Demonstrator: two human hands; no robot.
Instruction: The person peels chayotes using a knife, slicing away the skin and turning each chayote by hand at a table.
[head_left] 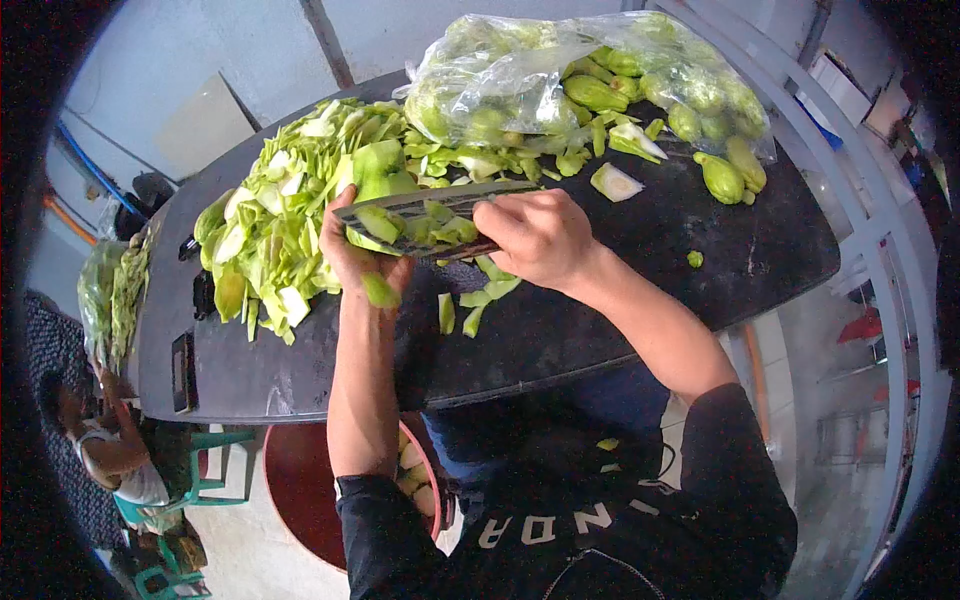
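Observation:
My right hand [540, 235] grips the handle of a broad cleaver [420, 205], its blade lying flat with several cut green pieces on it. My left hand [355, 262] is cupped against the blade's far end, touching the green pieces and the edge of a big pile of chopped green vegetable [285, 210]. A few loose slices [470, 300] lie on the black table [620, 300] just below the blade.
A clear plastic bag of whole green vegetables [590, 80] lies at the table's back, with loose ones [722, 175] beside it. A red basin [300, 490] sits on the floor under the table. Another person [110, 450] sits at the lower left near green stools.

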